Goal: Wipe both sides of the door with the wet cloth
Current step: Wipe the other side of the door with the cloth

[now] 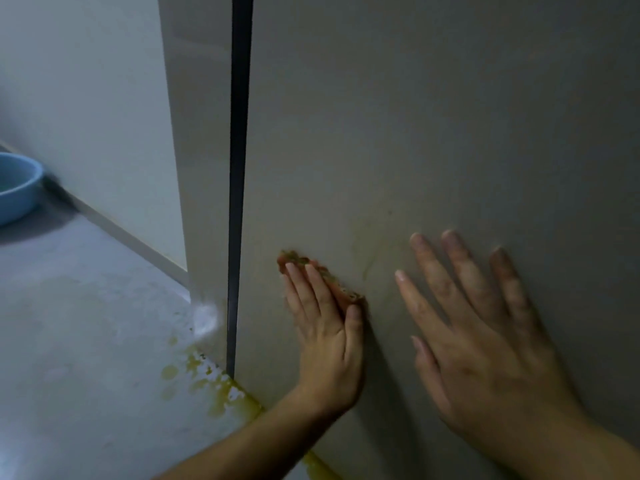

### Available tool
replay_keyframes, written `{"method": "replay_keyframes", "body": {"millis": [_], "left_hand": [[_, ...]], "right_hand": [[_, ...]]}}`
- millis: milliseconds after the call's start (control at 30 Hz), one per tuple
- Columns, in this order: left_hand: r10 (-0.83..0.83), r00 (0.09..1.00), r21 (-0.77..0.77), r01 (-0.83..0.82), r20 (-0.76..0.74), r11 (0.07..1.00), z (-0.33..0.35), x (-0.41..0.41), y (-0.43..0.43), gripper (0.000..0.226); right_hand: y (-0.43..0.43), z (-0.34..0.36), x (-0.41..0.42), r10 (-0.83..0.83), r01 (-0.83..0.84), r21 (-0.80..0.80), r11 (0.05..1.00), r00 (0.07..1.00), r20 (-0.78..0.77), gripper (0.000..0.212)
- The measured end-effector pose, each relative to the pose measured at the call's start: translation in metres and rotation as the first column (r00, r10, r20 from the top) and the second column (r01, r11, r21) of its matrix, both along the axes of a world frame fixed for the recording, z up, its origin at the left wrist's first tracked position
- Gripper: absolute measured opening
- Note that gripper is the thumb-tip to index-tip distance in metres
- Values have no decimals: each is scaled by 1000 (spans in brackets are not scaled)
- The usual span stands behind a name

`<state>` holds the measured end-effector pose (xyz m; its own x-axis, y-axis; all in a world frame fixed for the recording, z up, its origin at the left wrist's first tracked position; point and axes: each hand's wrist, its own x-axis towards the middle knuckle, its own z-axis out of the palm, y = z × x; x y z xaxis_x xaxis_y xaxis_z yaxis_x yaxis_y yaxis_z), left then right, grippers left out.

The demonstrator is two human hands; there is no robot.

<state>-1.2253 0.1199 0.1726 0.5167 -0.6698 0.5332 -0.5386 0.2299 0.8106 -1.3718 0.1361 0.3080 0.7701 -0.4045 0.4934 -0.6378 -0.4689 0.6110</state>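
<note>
The person had both hands on the door (415,116), low down and near its dark edge strip (238,168). The left hand (325,334) lay flat with its fingers straight and close together, and it pressed the wet cloth (298,260) onto the door. Only a bit of the cloth showed, a brown and green lump sticking out past the fingertips and beside the thumb. The right hand (478,341) was flat on the door too, a little to the side, with its fingers spread wide. It held nothing and looked like it was keeping the door steady. Between the two hands there was a faint yellow smear (367,251) on the door, so this low part did not look clean yet. The door higher up looked plain, but it was too dim to tell if it had been wiped. On the floor (86,323), right at the foot of the door, sat a yellow spill (214,379) with drops around it. A blue basin (17,188) stood far off by the wall (86,98). It looked like the job was in the middle of the first side. The smear was not yet wiped away, and the other side of the door could not be seen, so it probably had to be done as well.
</note>
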Motion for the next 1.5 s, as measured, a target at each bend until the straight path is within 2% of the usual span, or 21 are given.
{"method": "replay_keyframes", "body": {"millis": [67,200,267,400,500,567,633,700,800,867,967,1033,1167,1233,1300,1400,1467,1500], "left_hand": [[-3,1000,-48,3,13,999,31,9,-9,73],[118,985,-221,-87,129,971,132,39,-35,73],[142,979,-242,-103,148,965,143,36,-35,71],[-17,978,-85,35,208,996,63,-15,-1,70],[-59,977,35,53,205,998,29,-39,18,71],[-30,974,-8,32,225,999,54,-36,10,72],[41,964,-134,-6,264,991,99,-25,-7,71],[107,964,-218,-54,242,974,130,-18,-20,69],[108,960,-231,-46,260,972,99,-39,-13,67],[23,955,-148,22,297,989,45,-67,6,67],[-15,974,-62,30,228,998,2,-88,19,70],[9,977,-90,10,212,996,23,-82,12,72],[112,961,-247,-48,252,968,86,-55,-11,65],[110,959,-267,-38,261,963,79,-63,-10,65],[38,962,-207,19,269,978,40,-91,4,68],[-61,979,-42,71,194,997,-24,-127,31,71],[-60,983,35,54,176,998,-31,-131,35,70],[-57,979,18,54,197,998,-22,-128,33,70]], "right_hand": [[-1,1,-5,18,-18,-5,1000,1000,7,66],[-1,8,-12,23,-21,-31,999,997,74,67],[1,7,-15,11,-8,-39,999,997,75,68],[5,8,-26,-13,14,-11,1000,998,64,71],[6,13,-38,-19,19,-9,1000,999,31,73],[7,16,-47,-21,22,-37,999,999,32,72],[8,18,-54,-21,24,-61,998,998,59,71],[7,17,-60,-19,24,-74,997,998,65,68],[9,10,-67,-16,20,-56,998,998,64,63],[10,3,-73,-21,22,-44,999,999,39,62],[10,-3,-83,-20,20,-43,999,1000,0,61],[10,-5,-88,-14,14,-56,998,1000,-4,61],[12,-12,-94,-21,21,-77,997,1000,7,65],[14,-19,-100,-32,33,-80,996,999,9,65],[16,-27,-109,-45,45,-83,995,999,3,65],[19,-31,-118,-59,58,-74,996,998,-24,63],[19,-25,-122,-72,68,-69,995,996,-47,62],[20,-20,-124,-79,76,-72,994,996,-40,63]]}}
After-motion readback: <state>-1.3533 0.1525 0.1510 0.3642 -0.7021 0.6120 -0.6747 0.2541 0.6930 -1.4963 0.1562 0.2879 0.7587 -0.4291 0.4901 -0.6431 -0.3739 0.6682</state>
